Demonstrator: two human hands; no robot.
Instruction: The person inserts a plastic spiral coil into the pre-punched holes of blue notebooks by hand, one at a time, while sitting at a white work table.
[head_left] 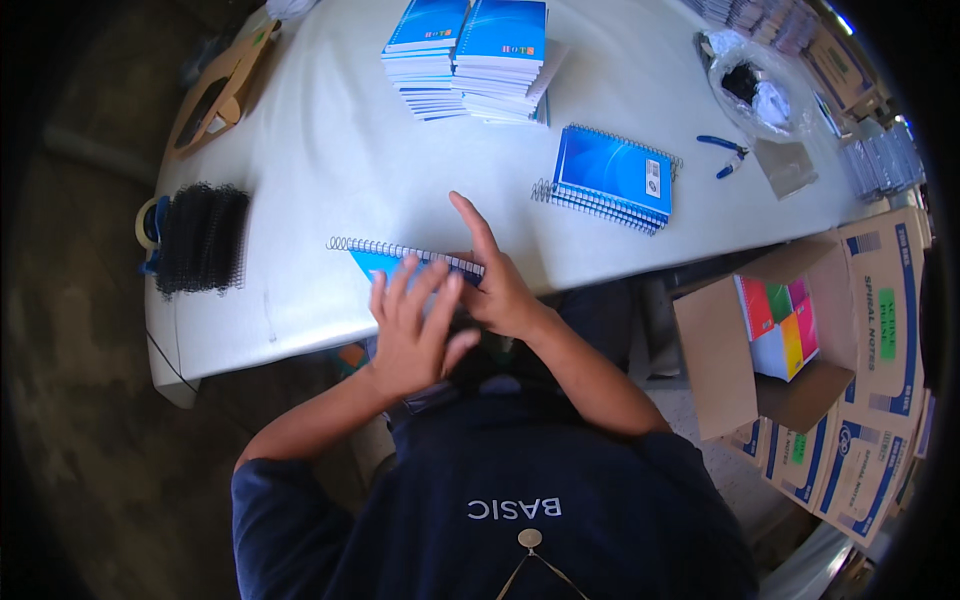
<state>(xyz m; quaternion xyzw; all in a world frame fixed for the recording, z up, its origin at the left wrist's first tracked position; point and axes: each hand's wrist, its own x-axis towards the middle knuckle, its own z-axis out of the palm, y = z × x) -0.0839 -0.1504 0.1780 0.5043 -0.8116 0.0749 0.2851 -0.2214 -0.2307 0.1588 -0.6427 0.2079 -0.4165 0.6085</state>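
Note:
A blue spiral notebook [368, 262] is held at the near edge of the table, with its wire coil along the upper side. A loose end of the coil sticks out past the cover on the left. My right hand [505, 298] grips the notebook's right end, one finger pointing up and away. Over the cover, just below the coil, my left hand [408, 328] is spread and slightly blurred; its fingers hide much of the notebook. Farther right lies a small pile of blue coiled notebooks [612, 172], their wire ends protruding.
Two stacks of blue notebooks [500, 30] stand at the back. Black wire coils [205, 240] and a tape roll [148, 222] sit at the left edge. Blue-handled pliers [731, 165] and a plastic bag [790, 110] are right. An open carton [715, 350] holds colourful notebooks.

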